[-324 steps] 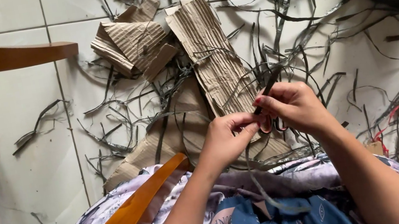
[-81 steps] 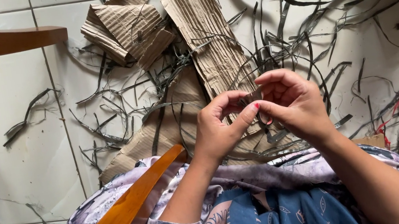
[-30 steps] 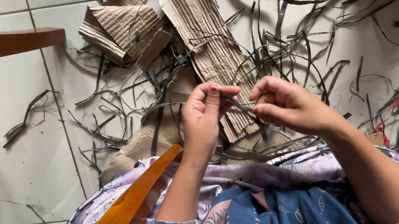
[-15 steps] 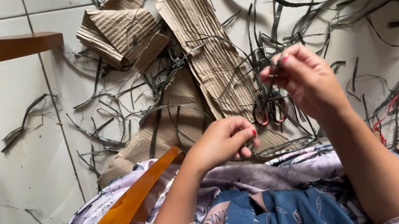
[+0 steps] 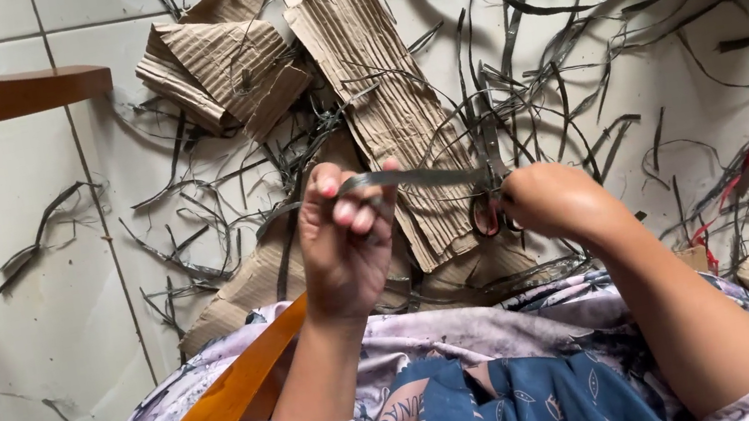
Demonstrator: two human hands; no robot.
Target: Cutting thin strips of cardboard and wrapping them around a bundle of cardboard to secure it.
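Between my hands: a thin grey strip runs taut from one hand to the other.
Left hand: fingers closed, pinching the strip's left end, palm toward me.
Right hand: curled shut on the strip's right end.
Doing it well: I judge steady, even tension matters; a jerk could snap it.
Beyond: ribbed brown corrugated cardboard on pale floor tiles, among curled dark offcuts.
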